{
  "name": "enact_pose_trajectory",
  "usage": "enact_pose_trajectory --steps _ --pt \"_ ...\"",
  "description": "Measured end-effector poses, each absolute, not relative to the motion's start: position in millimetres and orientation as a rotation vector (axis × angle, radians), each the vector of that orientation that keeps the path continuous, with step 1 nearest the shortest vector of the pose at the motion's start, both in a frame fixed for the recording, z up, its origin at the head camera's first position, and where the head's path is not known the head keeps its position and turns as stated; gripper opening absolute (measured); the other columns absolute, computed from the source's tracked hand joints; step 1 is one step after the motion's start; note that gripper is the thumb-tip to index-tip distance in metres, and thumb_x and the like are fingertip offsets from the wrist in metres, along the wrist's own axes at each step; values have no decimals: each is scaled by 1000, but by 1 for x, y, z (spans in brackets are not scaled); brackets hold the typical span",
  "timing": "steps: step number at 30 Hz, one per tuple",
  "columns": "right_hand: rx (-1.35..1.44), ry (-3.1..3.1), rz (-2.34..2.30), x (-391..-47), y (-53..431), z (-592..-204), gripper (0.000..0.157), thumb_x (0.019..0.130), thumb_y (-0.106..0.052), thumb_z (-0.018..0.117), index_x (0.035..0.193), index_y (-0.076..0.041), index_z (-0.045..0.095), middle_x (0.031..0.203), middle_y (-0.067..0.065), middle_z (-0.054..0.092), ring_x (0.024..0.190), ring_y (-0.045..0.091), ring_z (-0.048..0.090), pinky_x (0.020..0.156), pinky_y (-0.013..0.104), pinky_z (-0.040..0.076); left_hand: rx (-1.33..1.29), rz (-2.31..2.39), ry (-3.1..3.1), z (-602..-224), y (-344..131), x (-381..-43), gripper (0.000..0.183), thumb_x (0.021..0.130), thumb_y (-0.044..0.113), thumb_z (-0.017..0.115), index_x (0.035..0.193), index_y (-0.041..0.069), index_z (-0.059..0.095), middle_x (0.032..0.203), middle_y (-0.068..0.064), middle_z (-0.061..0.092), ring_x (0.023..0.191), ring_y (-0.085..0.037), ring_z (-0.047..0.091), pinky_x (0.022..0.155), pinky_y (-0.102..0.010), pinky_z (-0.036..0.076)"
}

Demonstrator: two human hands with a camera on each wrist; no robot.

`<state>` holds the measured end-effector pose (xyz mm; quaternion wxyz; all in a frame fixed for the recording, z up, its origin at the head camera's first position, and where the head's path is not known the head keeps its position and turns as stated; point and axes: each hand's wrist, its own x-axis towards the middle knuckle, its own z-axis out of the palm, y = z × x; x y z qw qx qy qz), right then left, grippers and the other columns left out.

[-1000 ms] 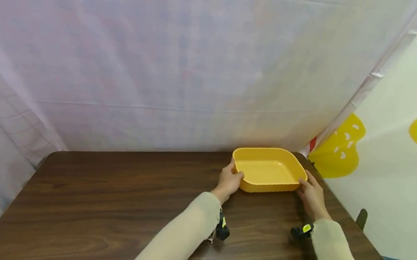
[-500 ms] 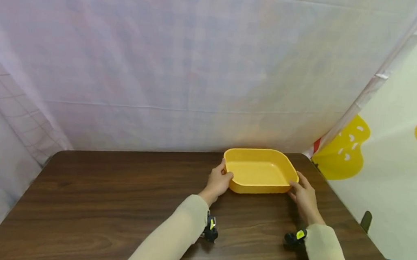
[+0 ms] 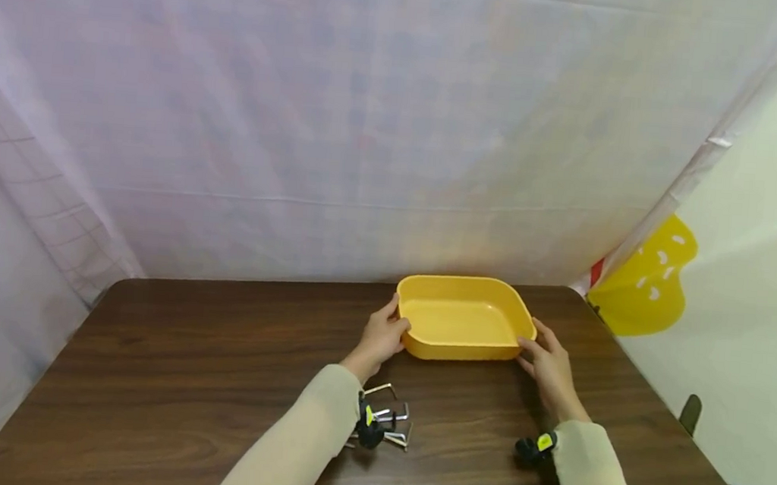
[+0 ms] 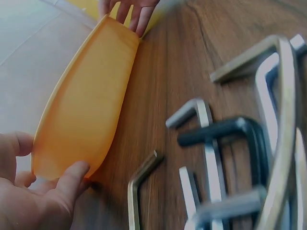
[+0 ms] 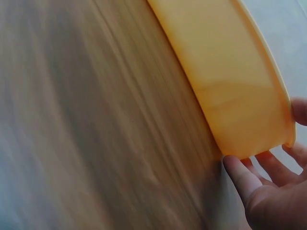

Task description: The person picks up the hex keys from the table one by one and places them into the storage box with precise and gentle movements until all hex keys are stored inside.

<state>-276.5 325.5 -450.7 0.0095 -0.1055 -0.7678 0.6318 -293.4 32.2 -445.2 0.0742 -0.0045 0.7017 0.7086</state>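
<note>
A shallow yellow plastic tray (image 3: 461,320) with rounded corners stands near the table's back edge, its inside bare. My left hand (image 3: 381,339) grips its left end, with the thumb at the near corner. At the opposite end my right hand (image 3: 552,366) holds the tray, fingers bent about the corner; in the right wrist view its thumb (image 5: 240,177) touches the lower edge. Whether the tray's base rests fully on the table I cannot tell. Several L-shaped hex keys (image 3: 398,418), silver, brass-coloured and one black (image 4: 244,129), lie beneath my left wrist, partly hidden by it.
The dark wood-grain table (image 3: 199,380) runs left of the arms. A pale curtain (image 3: 342,140) hangs along its back edge, and a white cloth with yellow shapes (image 3: 645,285) along its right side. Each wrist wears a small black camera (image 3: 531,450).
Both hands have moved left along the back of the table with the tray between them. The hex keys, nearly all covered by the left wrist before, now show more. The head view has shifted slightly.
</note>
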Motion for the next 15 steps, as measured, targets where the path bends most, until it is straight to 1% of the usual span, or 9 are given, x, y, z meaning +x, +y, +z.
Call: enact_pose_trajectory --steps 3,5,7,9,10,13,14,15 --pt "-315 -2434 1942 -277 318 -451 64 107 -22 47 163 -19 18 167 15 24 109 -4 50 88 10 52 -28 2153 2083 -447 24 -293 74 90 8 56 159 21 32 152 -20 51 111 -19 61 97 -45 60" --pt "-295 -2455 1934 -278 312 -451 64 107 -23 47 164 -19 17 167 15 23 118 3 49 91 11 52 -35 2168 2079 -447 17 -293 74 89 7 56 159 20 33 151 -19 51 108 -18 62 96 -44 60" --pt "-278 -2466 1942 -279 306 -451 65 107 -23 47 164 -19 16 168 15 22 129 11 45 99 15 51 -38 2176 2074 -448 10 -293 75 89 6 56 159 19 33 151 -19 52 107 -18 62 97 -45 60" --pt "-248 -2468 1952 -280 301 -451 65 107 -21 46 164 -18 15 168 16 21 139 19 40 112 25 47 -38 2174 2079 -447 3 -291 75 89 6 56 159 19 33 147 -20 55 105 -17 61 97 -46 60" --pt "-239 -2470 1955 -280 298 -451 65 107 -20 46 164 -17 14 168 15 20 143 21 37 116 27 44 -38 2172 2079 -446 0 -290 75 89 6 56 159 19 32 148 -20 54 106 -17 61 98 -47 59" --pt "-208 -2468 1937 -280 290 -451 65 107 -18 47 164 -15 16 168 16 21 147 26 34 112 18 45 -45 2178 2056 -446 -11 -288 76 89 5 56 159 20 31 147 -22 54 111 -19 60 100 -48 58" --pt "-195 -2466 1932 -280 287 -451 65 107 -17 47 164 -15 16 168 17 22 147 27 34 109 15 46 -48 2175 2060 -446 -15 -288 76 90 6 56 159 20 31 147 -23 53 112 -19 59 100 -48 58" --pt "-191 -2470 1920 -280 283 -451 65 107 -18 47 164 -15 17 167 17 24 146 26 36 103 9 46 -53 2178 2055 -446 -18 -287 75 90 6 56 159 20 31 149 -23 51 114 -21 59 101 -48 57"
